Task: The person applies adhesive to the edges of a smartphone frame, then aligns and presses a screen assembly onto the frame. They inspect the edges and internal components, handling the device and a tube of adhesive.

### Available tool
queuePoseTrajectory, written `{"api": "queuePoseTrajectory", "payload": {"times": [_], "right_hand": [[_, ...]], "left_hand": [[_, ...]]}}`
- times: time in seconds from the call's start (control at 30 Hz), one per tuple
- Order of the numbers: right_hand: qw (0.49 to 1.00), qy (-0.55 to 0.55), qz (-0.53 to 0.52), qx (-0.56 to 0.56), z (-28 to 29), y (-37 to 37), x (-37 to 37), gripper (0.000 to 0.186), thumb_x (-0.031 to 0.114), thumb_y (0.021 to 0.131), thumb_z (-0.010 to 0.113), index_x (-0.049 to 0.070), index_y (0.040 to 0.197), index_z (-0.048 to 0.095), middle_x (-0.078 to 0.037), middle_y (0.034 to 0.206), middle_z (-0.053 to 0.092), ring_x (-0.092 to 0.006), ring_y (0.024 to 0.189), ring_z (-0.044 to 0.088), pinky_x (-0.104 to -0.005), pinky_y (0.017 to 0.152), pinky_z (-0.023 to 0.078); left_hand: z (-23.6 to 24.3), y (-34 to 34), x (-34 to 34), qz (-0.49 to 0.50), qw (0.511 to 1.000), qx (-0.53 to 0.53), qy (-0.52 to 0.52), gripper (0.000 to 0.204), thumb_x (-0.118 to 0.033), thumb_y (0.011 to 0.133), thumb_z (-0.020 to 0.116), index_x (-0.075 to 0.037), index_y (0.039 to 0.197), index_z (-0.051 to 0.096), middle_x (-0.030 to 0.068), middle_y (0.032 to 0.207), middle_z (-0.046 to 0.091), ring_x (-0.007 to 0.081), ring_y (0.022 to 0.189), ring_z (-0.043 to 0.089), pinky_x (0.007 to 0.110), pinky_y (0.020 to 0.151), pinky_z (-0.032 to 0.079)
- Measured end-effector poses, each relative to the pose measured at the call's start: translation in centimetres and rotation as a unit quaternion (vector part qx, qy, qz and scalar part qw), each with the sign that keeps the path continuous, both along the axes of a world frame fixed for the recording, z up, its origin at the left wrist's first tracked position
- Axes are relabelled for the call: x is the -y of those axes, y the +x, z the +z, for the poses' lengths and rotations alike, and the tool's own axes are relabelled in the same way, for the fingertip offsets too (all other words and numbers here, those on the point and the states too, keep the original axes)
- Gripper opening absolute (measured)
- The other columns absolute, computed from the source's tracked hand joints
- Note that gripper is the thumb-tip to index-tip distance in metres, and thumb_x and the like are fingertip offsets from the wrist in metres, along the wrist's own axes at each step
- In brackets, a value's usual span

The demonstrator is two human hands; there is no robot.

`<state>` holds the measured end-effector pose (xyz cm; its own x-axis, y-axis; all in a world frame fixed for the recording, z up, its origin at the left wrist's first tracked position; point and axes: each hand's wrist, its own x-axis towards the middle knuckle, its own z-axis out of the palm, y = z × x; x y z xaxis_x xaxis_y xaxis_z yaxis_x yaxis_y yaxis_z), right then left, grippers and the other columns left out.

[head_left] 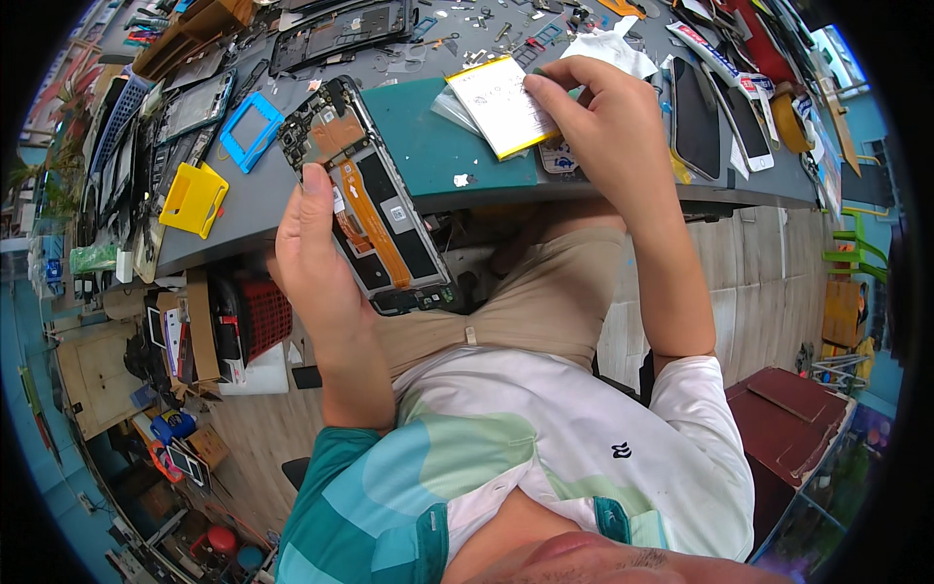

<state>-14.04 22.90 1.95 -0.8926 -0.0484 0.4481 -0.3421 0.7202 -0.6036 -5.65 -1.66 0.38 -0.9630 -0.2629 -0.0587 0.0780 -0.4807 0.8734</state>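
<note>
My left hand (pixel 321 238) is closed round the edge of an opened smartphone (pixel 394 219), held tilted over the bench's front edge. Its inside faces up, with an orange flex cable running down the middle, a circuit board at the top and an emptied battery bay of black strips. Between the thumb and fingers of my right hand (pixel 608 117) is a flat white phone battery (pixel 501 102) with yellow edges. A clear plastic sheet (pixel 452 109) lies beneath the battery, over the green work mat (pixel 399 112).
Blue (pixel 251 131) and yellow (pixel 195 200) plastic frames lie on the bench at left, beside stacked phone parts. Dark phones (pixel 696 122), a tube (pixel 702 51) and a tape roll (pixel 790 119) are at right. Small parts and a crumpled white tissue (pixel 613 49) lie at the back.
</note>
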Motion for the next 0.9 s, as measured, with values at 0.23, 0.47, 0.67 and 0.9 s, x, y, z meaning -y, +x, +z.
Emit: {"api": "queuePoseTrajectory", "payload": {"times": [0.23,0.47,0.67,0.9], "right_hand": [[0.989,-0.131,0.026,-0.066,1.1,0.7,0.6,0.016,0.015,0.097,0.074,0.000,0.103,0.077,-0.014,0.083,0.076,-0.0203,0.063,0.071,-0.0320,0.060,0.055],[0.975,-0.153,0.008,-0.163,1.8,1.9,0.6,0.018,0.011,0.097,0.077,-0.001,0.110,0.075,-0.009,0.089,0.078,-0.0108,0.078,0.072,-0.0265,0.070,0.056],[0.910,0.101,0.203,-0.346,-0.6,2.8,2.3,0.023,0.011,0.082,0.073,0.002,0.104,0.071,-0.009,0.096,0.076,-0.0251,0.082,0.076,-0.0364,0.072,0.061],[0.920,0.111,0.278,-0.255,0.1,4.7,2.2,0.025,0.013,0.082,0.082,0.001,0.101,0.072,-0.012,0.106,0.076,-0.0293,0.094,0.076,-0.0381,0.078,0.062]], "left_hand": [[1.0,-0.4,-0.6,-0.118,0.989,0.008,0.085,0.047,-0.039,0.116,0.043,0.002,0.113,0.067,0.0219,0.093,0.076,0.0370,0.080,0.079,0.043,0.066,0.069],[1.4,-0.9,-1.4,-0.113,0.978,-0.038,0.173,0.048,-0.037,0.116,0.044,0.005,0.130,0.060,0.0209,0.117,0.072,0.0440,0.118,0.071,0.053,0.090,0.067],[1.2,-0.6,-1.9,-0.025,0.986,-0.065,0.153,0.051,-0.038,0.116,0.042,0.004,0.140,0.055,0.0240,0.134,0.066,0.0382,0.132,0.064,0.051,0.092,0.066],[0.1,0.2,-1.2,-0.030,0.996,-0.077,0.032,0.046,-0.037,0.116,0.043,0.003,0.132,0.061,0.0193,0.118,0.074,0.0384,0.114,0.074,0.045,0.080,0.070]]}}
